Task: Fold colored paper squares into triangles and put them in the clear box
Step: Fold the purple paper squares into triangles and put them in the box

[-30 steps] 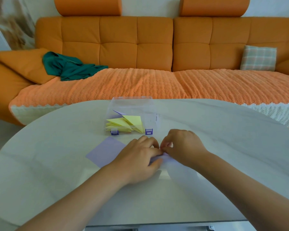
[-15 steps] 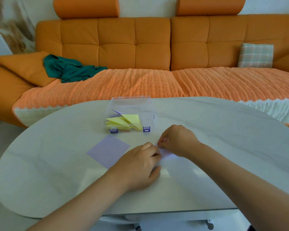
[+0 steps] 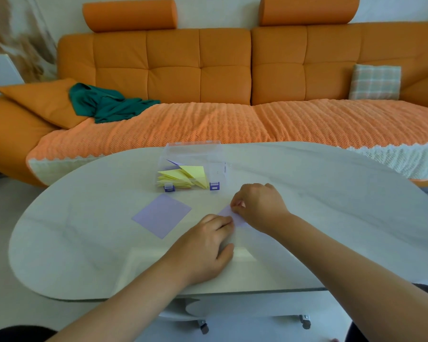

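A folded lilac paper (image 3: 229,214) lies on the white table (image 3: 84,238), mostly hidden by my hands. My right hand (image 3: 257,206) pinches its far corner with curled fingers. My left hand (image 3: 205,245) lies flat, its fingertips pressing the paper's near edge. A flat lilac paper square (image 3: 161,215) lies to the left of my hands. Behind it stands the clear box (image 3: 218,156) with purple latches, holding several yellow folded triangles (image 3: 183,177) and a lilac one.
An orange sofa (image 3: 208,70) with a knitted cover runs behind the table. On it lie a green cloth (image 3: 104,104), an orange cushion (image 3: 40,99) and a checked cushion (image 3: 374,82). The table's near edge sits close below my forearms.
My hands have come apart: the right moved away and up along the lilac paper, the left drew back toward me. The view has tilted, showing more of the table's near edge.
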Motion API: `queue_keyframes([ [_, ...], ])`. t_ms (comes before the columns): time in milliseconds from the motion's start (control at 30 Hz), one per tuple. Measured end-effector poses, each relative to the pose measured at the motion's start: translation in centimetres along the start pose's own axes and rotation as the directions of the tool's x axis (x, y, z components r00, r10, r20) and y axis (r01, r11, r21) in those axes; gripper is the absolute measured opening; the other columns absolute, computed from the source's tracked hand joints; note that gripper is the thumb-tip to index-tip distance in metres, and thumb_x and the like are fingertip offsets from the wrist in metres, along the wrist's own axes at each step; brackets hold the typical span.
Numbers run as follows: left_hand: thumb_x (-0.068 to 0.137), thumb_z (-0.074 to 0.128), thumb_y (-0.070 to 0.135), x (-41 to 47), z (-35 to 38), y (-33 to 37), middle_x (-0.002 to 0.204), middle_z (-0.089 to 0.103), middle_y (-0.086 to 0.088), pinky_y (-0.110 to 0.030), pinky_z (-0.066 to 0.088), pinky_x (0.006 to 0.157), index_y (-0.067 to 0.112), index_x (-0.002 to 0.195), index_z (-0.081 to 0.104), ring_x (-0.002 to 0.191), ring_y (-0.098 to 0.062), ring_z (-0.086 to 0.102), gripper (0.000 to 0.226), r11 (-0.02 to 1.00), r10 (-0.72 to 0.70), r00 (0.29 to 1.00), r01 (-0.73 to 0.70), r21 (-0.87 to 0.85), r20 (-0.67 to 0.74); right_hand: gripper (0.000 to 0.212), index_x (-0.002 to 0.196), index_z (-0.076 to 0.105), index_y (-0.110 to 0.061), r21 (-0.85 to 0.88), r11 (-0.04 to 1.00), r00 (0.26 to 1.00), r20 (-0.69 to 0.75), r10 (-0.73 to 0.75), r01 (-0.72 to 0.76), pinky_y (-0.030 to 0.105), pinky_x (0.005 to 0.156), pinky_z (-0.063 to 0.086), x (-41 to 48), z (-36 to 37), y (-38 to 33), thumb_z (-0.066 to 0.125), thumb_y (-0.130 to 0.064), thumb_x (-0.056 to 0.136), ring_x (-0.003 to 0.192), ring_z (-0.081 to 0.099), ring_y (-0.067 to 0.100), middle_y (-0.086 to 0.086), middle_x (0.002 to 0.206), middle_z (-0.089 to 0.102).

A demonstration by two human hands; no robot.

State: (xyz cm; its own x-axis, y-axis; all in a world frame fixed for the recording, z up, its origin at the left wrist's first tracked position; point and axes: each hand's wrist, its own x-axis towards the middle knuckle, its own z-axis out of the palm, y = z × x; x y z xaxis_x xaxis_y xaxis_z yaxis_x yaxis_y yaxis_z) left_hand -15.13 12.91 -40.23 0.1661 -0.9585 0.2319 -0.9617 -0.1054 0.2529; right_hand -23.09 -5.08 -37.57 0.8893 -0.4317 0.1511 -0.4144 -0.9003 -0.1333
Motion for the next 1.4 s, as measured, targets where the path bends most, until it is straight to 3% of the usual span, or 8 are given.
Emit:
queue_keyframes([
  [233, 0.090, 0.050, 0.033, -0.2, -0.1, 0.1, 0.144, 0.047, 0.003, -0.025, 0.037, 0.109, 0.018, 0.146, 0.047, 0.136, -0.008, 0.033, 0.058, 0.998, -0.037, 0.999, 0.038, -0.048, 0.012, 0.039, 0.100, 0.072, -0.031, -0.232, 0.930, 0.955, -0.022, -0.297, 0.284, 0.036, 0.082, 0.037, -3.6, 0.0, -0.5, 0.033, -0.026, 0.096, 0.093, 0.050, 0.019, -0.010, 0.103, 0.066],
  [333, 0.091, 0.051, 0.032, -0.2, -0.1, 0.2, 0.145, 0.047, 0.003, -0.020, 0.032, 0.109, 0.020, 0.144, 0.048, 0.136, -0.007, 0.032, 0.055, 0.999, -0.031, 1.000, 0.031, -0.039, 0.001, 0.044, 0.105, 0.070, -0.030, -0.248, 0.926, 0.955, -0.009, -0.296, 0.284, 0.036, 0.087, 0.036, -5.0, 0.3, -0.5, 0.027, -0.028, 0.095, 0.100, 0.052, 0.019, -0.011, 0.110, 0.068],
  [500, 0.094, 0.048, 0.031, -0.2, 0.0, 0.4, 0.143, 0.047, 0.002, -0.023, 0.036, 0.107, 0.018, 0.141, 0.051, 0.136, -0.007, 0.033, 0.049, 0.999, -0.028, 1.000, 0.028, -0.022, -0.014, 0.035, 0.116, 0.073, -0.026, -0.153, 0.950, 0.958, -0.049, -0.282, 0.271, 0.038, 0.091, 0.041, -6.5, 0.4, -0.3, 0.046, -0.026, 0.094, 0.105, 0.061, 0.023, -0.008, 0.126, 0.068],
  [733, 0.088, 0.022, 0.032, -0.6, -0.8, 1.3, 0.114, 0.058, -0.004, -0.032, 0.047, 0.092, 0.007, 0.114, 0.066, 0.116, -0.017, 0.047, 0.056, 0.984, -0.080, 0.996, 0.086, 0.158, -0.041, 0.035, 0.115, 0.073, -0.025, -0.096, 0.971, 0.972, -0.066, -0.224, 0.217, 0.035, 0.093, 0.036, -6.7, 0.7, -0.1, 0.043, -0.029, 0.097, 0.109, 0.059, 0.022, -0.010, 0.137, 0.061],
  [1067, 0.091, 0.036, 0.023, -2.8, -1.1, 0.3, 0.113, 0.058, -0.001, -0.027, 0.044, 0.094, 0.009, 0.107, 0.066, 0.113, -0.017, 0.046, 0.037, 0.938, -0.278, 0.957, 0.290, 0.190, -0.084, 0.035, 0.108, 0.075, -0.028, -0.071, 0.984, 0.982, -0.086, -0.168, 0.162, 0.032, 0.093, 0.034, -6.6, 1.3, -0.2, 0.042, -0.031, 0.098, 0.111, 0.057, 0.018, -0.015, 0.138, 0.060],
  [1233, 0.086, 0.056, 0.008, -2.9, -1.0, 0.8, 0.115, 0.066, -0.010, -0.031, 0.052, 0.090, 0.000, 0.105, 0.069, 0.112, -0.025, 0.058, 0.024, 0.944, -0.306, 0.915, 0.328, 0.041, -0.263, 0.035, 0.102, 0.074, -0.027, -0.076, 0.987, 0.985, -0.094, -0.145, 0.138, 0.032, 0.094, 0.033, -6.8, 1.5, -0.6, 0.040, -0.032, 0.096, 0.113, 0.055, 0.018, -0.015, 0.136, 0.061],
  [1333, 0.093, 0.053, 0.011, -1.6, -1.5, 1.2, 0.143, 0.054, -0.010, -0.019, 0.025, 0.115, 0.000, 0.133, 0.058, 0.136, -0.023, 0.046, 0.042, 0.987, -0.155, 0.964, 0.161, 0.008, -0.217, 0.035, 0.105, 0.074, -0.027, -0.086, 0.988, 0.986, -0.093, -0.137, 0.129, 0.032, 0.096, 0.033, -6.7, 1.6, -1.1, 0.040, -0.032, 0.096, 0.116, 0.054, 0.017, -0.015, 0.134, 0.062],
  [1400, 0.101, 0.045, 0.023, -1.1, -1.2, 1.5, 0.154, 0.043, -0.001, -0.009, 0.008, 0.113, 0.010, 0.144, 0.050, 0.145, -0.012, 0.031, 0.045, 0.991, -0.124, 0.987, 0.118, -0.058, -0.107, 0.035, 0.109, 0.075, -0.028, -0.064, 0.988, 0.985, -0.096, -0.144, 0.139, 0.032, 0.096, 0.034, -6.6, 1.7, -1.6, 0.043, -0.031, 0.096, 0.115, 0.055, 0.018, -0.013, 0.130, 0.065],
])
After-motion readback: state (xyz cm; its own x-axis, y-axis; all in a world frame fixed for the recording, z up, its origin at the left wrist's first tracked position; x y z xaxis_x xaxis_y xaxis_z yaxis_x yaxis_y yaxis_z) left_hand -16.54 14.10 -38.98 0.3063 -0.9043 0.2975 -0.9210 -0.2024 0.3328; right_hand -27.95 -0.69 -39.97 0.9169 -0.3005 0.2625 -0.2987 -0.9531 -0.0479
